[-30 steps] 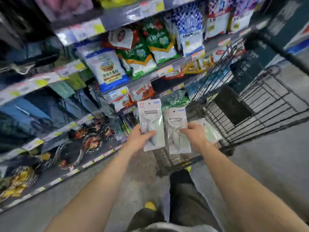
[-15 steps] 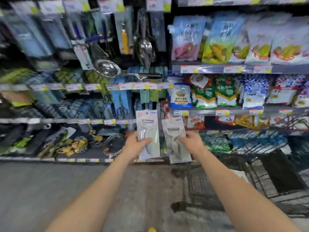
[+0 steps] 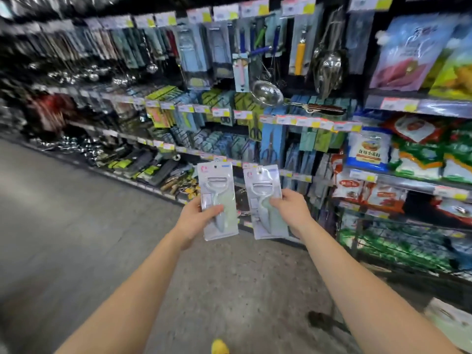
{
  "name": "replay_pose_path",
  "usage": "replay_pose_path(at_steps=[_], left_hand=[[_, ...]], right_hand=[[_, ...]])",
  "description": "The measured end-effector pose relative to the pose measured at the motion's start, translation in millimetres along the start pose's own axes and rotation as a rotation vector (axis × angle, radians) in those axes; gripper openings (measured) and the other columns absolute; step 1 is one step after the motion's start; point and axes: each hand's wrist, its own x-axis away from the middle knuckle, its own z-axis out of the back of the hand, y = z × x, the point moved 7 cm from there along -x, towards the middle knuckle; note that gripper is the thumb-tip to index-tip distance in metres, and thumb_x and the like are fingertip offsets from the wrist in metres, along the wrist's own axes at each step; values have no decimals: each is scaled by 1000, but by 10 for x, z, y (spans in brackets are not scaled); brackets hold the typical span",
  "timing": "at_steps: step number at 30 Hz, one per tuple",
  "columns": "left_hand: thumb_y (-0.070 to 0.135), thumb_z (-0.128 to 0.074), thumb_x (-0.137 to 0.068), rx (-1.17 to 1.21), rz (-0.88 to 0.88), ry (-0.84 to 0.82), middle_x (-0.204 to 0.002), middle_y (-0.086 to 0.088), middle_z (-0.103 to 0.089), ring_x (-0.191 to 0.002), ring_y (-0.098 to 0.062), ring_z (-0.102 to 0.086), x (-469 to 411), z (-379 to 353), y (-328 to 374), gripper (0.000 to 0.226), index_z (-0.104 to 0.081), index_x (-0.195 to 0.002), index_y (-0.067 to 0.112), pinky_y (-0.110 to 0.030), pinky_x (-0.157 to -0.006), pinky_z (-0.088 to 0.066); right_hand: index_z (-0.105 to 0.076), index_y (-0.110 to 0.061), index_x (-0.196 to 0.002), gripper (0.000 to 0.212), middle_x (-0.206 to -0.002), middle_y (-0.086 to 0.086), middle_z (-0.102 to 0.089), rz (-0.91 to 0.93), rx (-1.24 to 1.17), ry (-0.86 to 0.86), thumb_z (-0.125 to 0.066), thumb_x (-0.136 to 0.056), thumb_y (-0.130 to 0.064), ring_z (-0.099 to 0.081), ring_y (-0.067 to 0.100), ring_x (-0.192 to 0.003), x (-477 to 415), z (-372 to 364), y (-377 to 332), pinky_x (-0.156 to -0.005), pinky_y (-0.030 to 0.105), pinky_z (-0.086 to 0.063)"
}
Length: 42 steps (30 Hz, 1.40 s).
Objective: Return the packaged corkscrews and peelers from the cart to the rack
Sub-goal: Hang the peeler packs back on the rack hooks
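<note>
Two peeler packs are held up in front of the rack (image 3: 301, 121), one in each hand. The left hand (image 3: 195, 217) grips the left peeler pack (image 3: 219, 200) by its lower half, thumb across the front. The right hand (image 3: 291, 208) grips the right peeler pack (image 3: 265, 200) from its outer edge, thumb also on the front. Both packs stand roughly upright, side by side with a narrow gap between them. They are clear of the rack's hooks and appear level with its lower rows.

The fingers behind both cards are hidden. The rack's far left end is blurred, and the goods hanging there are hard to tell apart. The cart (image 3: 398, 241) shows only as blurred wire to the right of the rack, running out of the frame. Bare floor (image 3: 76, 238) lies open in front of the rack, left of the arms.
</note>
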Motion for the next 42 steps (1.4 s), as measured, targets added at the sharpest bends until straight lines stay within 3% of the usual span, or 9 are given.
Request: replay_pose_path(at_steps=[7,11,15,17,21,28,31,35,42], left_hand=[[9,-78,-92,83,-67,154,-116,-5,-80,-102,-20,-78,96,1214,86,27,-71,-118,14,-35,-85,-63],[7,-77,-93,102,-111,197,-114,-1,-81,-100,-15,-78,-6,2004,121,29,-71,-120,15,-25,-79,-62],[9,-77,-93,93,-145,270,-116,-3,-80,-97,-14,-76,-241,2972,129,32,-70,-124,13,-23,-78,-60],[10,-78,-92,65,-159,300,-117,-4,-79,-96,-13,-75,-367,3449,175,34,-69,-124,10,-17,-73,-58],[10,-79,-92,80,-175,309,-118,-1,-79,-103,-15,-75,-614,4253,345,31,-70,-121,14,-23,-85,-60],[18,-80,-92,76,-231,325,-121,1,-78,-111,-17,-74,-1120,5198,631,35,-69,-125,18,-30,-93,-59],[19,-80,-93,79,-242,317,-123,1,-77,-114,-18,-73,-1405,5510,663,36,-68,-127,18,-34,-96,-59],[18,-79,-93,66,-225,311,-123,0,-77,-116,-20,-73,-1937,5901,656,34,-68,-126,19,-43,-104,-57],[15,-77,-95,32,-193,270,-124,-2,-77,-117,-22,-73,-3173,6585,880,36,-67,-129,15,-43,-105,-57]], right_hand=[[-68,10,-91,18,-80,12,-63,64,-1,-143,-70,-88,-8,-55,18,-77,-103,-1274,-604,-63,29,-37],[-60,18,-102,34,-102,39,-61,100,17,-207,-69,-89,-12,-50,18,-77,-189,-2125,-963,-67,32,-34],[-69,4,-96,32,-100,30,-69,94,6,-234,-70,-79,-23,-64,25,-80,-410,-2968,-1327,-70,36,-43],[-74,-10,-92,13,-96,13,-75,115,-2,-252,-70,-82,-18,-71,31,-91,-515,-3373,-1577,-74,38,-52],[-75,-18,-89,11,-102,12,-78,142,-23,-260,-68,-88,-9,-73,35,-98,-644,-4067,-2116,-89,55,-58],[-71,-1,-97,12,-110,27,-70,229,19,-318,-67,-89,-10,-67,33,-88,-988,-5106,-2748,-76,36,-43],[-73,-8,-95,8,-109,24,-71,246,17,-330,-68,-91,-13,-65,30,-89,-1227,-5480,-2933,-83,45,-52],[-71,-4,-103,31,-114,29,-68,256,-22,-304,-71,-82,-27,-67,46,-99,-1747,-5937,-3141,-91,58,-54],[-68,5,-99,24,-91,25,-65,255,-63,-275,-71,-89,-16,-56,22,-83,-2939,-6714,-3572,-73,40,-47]])
